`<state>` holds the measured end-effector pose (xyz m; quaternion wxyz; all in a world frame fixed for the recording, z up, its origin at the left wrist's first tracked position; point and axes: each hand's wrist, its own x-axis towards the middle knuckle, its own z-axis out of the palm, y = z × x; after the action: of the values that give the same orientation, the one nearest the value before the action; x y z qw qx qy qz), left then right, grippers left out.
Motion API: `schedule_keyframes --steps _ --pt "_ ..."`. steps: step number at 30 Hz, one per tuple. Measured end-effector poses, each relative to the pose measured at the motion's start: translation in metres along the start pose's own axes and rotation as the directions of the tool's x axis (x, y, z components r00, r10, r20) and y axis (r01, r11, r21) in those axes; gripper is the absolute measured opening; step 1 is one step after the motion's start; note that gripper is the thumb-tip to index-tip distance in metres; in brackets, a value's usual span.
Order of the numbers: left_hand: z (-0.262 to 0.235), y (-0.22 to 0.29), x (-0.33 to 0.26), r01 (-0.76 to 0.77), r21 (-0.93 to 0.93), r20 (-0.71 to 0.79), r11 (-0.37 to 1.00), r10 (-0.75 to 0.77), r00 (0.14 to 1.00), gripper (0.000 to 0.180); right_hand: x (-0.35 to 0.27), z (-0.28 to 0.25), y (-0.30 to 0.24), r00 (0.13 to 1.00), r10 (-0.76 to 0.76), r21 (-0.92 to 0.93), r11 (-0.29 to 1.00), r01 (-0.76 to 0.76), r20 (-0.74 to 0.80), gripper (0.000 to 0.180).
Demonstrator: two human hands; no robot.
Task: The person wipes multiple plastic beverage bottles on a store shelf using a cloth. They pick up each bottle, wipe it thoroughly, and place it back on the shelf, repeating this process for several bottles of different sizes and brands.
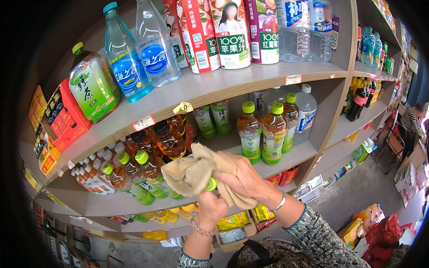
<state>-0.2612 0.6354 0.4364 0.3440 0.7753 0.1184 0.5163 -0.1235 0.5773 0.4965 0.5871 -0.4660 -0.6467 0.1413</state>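
Note:
My left hand is closed round a bottle whose green cap pokes out above the fingers; the rest of that bottle is hidden by the hand and the cloth. A tan cloth is bunched in my right hand, which presses it against the bottle near the cap. Both hands are in front of the lower shelf. Just left of them stand green-capped tea bottles. Several more tea bottles stand to the right, farther back on that shelf.
The upper shelf juts out above my hands, carrying a large tea bottle, blue-labelled drink bottles and juice cartons. Below are cardboard boxes of yellow packets. At the right, a person is near a folding chair.

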Motion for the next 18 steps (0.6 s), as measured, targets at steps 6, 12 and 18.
schedule_keyframes --steps 6,12,18 --pt "0.002 -0.002 0.014 0.103 -0.059 -0.11 0.993 -0.109 0.988 0.069 0.0 0.001 0.043 0.953 0.189 -0.086 0.973 -0.214 -0.236 0.037" --pt "0.005 -0.008 0.038 0.072 0.026 -0.162 0.997 -0.067 0.985 0.05 -0.025 0.011 0.078 0.914 0.109 -0.276 0.934 -0.229 -0.391 0.035" --pt "0.001 -0.009 0.066 0.126 0.211 -0.244 0.969 -0.072 0.967 0.047 -0.077 -0.002 0.081 0.995 -0.033 -0.653 0.757 -0.035 -0.093 0.03"
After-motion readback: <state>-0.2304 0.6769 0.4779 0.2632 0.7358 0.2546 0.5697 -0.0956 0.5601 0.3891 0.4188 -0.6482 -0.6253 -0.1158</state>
